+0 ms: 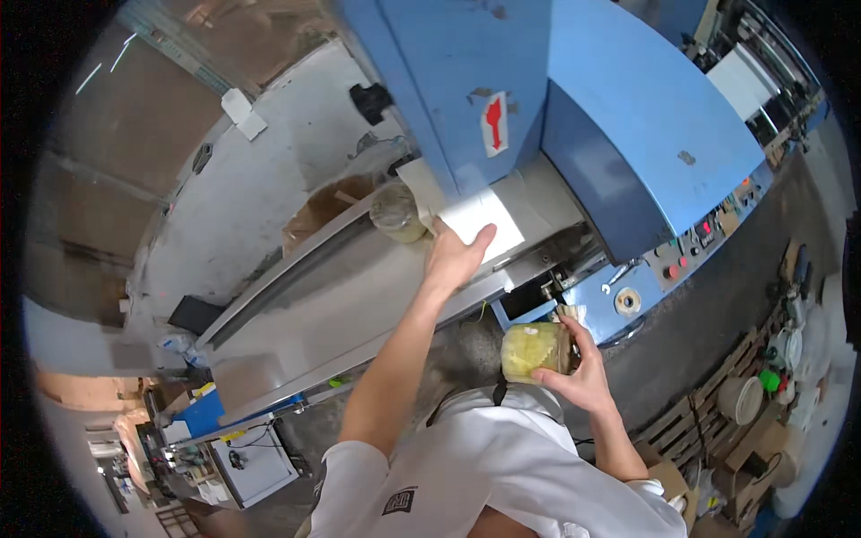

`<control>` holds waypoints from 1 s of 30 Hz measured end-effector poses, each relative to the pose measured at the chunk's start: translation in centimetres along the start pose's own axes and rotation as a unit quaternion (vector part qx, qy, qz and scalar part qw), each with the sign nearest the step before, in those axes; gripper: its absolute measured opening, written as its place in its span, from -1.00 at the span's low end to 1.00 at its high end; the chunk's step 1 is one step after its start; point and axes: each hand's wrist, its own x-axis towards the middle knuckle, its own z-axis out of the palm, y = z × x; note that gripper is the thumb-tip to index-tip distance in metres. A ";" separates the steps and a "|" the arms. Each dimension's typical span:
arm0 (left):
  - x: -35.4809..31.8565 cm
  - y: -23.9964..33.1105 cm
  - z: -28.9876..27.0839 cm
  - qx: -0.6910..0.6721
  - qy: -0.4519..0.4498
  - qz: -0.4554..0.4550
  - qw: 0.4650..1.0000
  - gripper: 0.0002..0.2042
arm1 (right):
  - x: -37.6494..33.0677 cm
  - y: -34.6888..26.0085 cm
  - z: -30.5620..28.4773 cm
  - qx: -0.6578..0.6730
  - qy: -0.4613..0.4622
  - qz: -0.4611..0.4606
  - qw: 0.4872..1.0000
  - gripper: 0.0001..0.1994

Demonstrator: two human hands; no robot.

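My left hand (456, 260) reaches over the grey metal conveyor bed (314, 318), thumb and fingers spread apart. Its fingertips are at the near edge of a bright white sheet (489, 215); whether they press on it I cannot tell. Just left of those fingers stands a clear container (395, 213) with something pale greenish at its bottom. Close to my waist, my right hand (583, 372) is closed around a clear plastic jar (529, 351) with yellow-green contents. Its fingers wrap the jar's right side, and the thumb lies across the lower front.
A large blue machine (619, 117) with a red arrow label (494, 124) rises over the bed. Along its right side runs a panel with red buttons (671, 272), a wrench (619, 276) and a tape roll (628, 301). Wooden pallets (673, 430) and cardboard boxes lie at lower right.
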 end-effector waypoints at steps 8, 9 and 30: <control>0.0 1.3 -0.2 -0.038 -0.015 0.000 0.999 -0.35 | 0.0 0.4 0.5 -0.133 0.025 -0.025 0.990 -0.09; -0.3 2.1 -0.6 -0.041 -0.017 -0.001 0.999 -0.37 | 0.1 0.3 0.8 -0.136 0.021 -0.025 0.990 -0.09; -11.3 -19.7 -22.0 -0.013 0.132 -0.028 0.991 -0.32 | 14.0 -9.7 15.1 -0.330 -0.055 -0.257 0.907 -0.11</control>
